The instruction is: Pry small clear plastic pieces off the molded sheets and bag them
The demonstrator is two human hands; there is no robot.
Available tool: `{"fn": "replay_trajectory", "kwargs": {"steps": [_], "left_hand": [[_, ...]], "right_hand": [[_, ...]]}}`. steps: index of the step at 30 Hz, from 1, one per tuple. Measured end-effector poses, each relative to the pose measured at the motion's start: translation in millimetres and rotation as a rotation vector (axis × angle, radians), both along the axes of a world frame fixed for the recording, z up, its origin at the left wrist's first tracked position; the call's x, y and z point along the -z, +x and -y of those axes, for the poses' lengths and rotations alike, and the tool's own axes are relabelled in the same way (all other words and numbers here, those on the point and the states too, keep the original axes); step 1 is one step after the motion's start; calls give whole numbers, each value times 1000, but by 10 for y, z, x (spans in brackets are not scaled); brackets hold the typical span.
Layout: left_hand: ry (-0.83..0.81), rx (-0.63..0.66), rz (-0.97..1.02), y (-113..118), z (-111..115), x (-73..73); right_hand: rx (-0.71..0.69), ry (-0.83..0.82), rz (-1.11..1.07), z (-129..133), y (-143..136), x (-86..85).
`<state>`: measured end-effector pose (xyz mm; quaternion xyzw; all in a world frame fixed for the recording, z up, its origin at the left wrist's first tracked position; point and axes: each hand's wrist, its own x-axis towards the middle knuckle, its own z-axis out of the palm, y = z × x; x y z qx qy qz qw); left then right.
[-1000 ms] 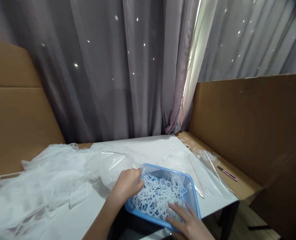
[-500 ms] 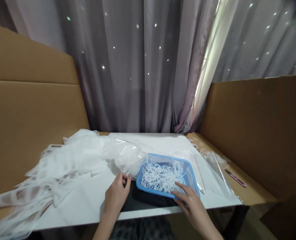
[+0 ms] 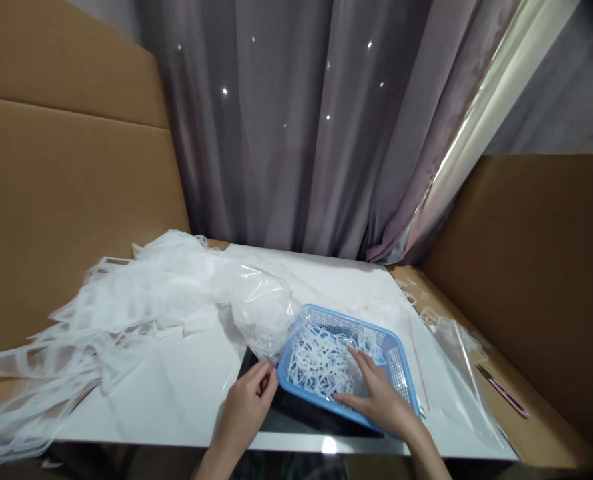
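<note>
A blue plastic basket (image 3: 343, 408) holds a tangle of thin white plastic loops (image 3: 321, 360). Over its right front part, my right hand (image 3: 376, 397) reaches in with thumb and fingers apart, the fingertips at the loops. By the left front corner of the basket is my left hand (image 3: 249, 400), its thumb and forefinger pinched together; what they hold, if anything, is too small to make out. A clear plastic bag (image 3: 263, 303) with white contents lies just beyond the left hand, its end touching the basket's left side. Under the basket shows a dark flat surface (image 3: 286, 413).
White mesh fabric strips (image 3: 141, 300) are heaped on the left of the white table (image 3: 176, 393). At the right lie a clear plastic sheet (image 3: 466, 380), a pink-handled cutter (image 3: 503, 393) and scattered white loops (image 3: 429, 317). Cardboard walls (image 3: 76, 180) flank both sides, with a curtain (image 3: 286, 133) behind.
The view has tilted down and turned. My right hand has moved from the basket's front rim further in over the loops. My left hand stays pinched, now closer to the basket's corner.
</note>
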<state>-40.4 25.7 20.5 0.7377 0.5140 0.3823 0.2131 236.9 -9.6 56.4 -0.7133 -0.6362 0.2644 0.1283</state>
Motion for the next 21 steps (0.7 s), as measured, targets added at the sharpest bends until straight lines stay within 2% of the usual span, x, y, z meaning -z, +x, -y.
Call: {"fn": "replay_trajectory", "kwargs": {"steps": [3, 6, 11, 13, 16, 19, 21], "left_hand": [[-80, 61, 104, 6, -13, 48], [-85, 128, 128, 3, -11, 8], [26, 220, -3, -11, 42, -112], [93, 185, -61, -16, 55, -143], [211, 28, -125, -10, 41, -193], [281, -88, -144, 35, -4, -265], [279, -75, -134, 81, -32, -308]], "right_hand": [[-16, -45, 122, -200, -188, 49], [-96, -5, 170, -286, -306, 64], [-264, -12, 74, -404, -205, 33], [-301, -20, 41, -480, -131, -20], [-335, 60, -58, -588, -102, -150], [-355, 146, -209, -654, -230, -250], [-364, 162, -339, -680, -391, -247]]}}
